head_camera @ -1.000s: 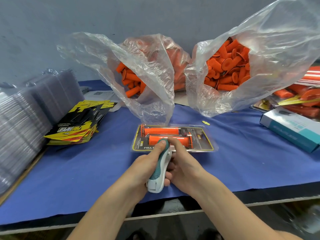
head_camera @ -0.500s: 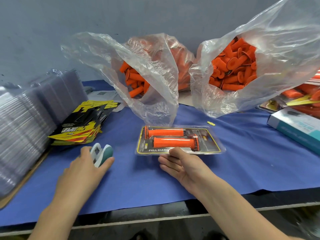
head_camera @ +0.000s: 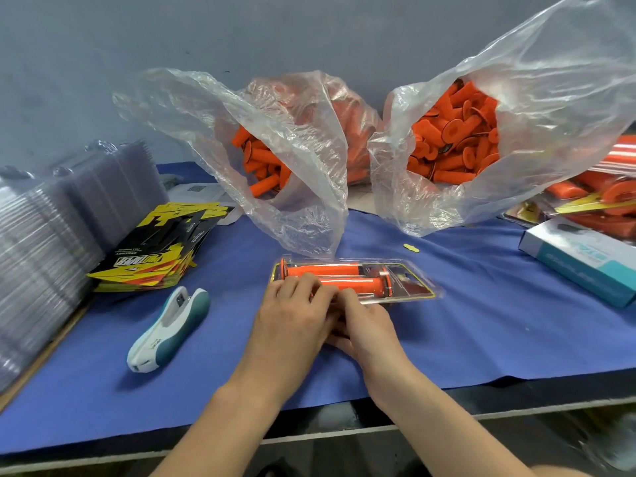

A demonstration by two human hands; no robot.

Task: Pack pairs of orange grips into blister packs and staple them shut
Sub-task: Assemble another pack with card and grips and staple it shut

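Blue cloth (head_camera: pixel 481 332) over bench, grey wall behind. Far left: stack of clear shells (head_camera: pixel 41 242), printed cards (head_camera: pixel 155 253). Stapler (head_camera: pixel 168 328) now lies free on the cloth; a second ago the left hand was working it at the pack's near edge. Left hand (head_camera: pixel 292 315) is back on the blister pack (head_camera: pixel 406 284) at centre, fingers laid flat-ish over the top, gripping nothing. That edge is likely stapled; a turn or set-aside comes next. Right hand (head_camera: pixel 368 325) at near edge, fingertips hidden behind the left hand and blurred, so its hold cannot be told. No staples discernible.
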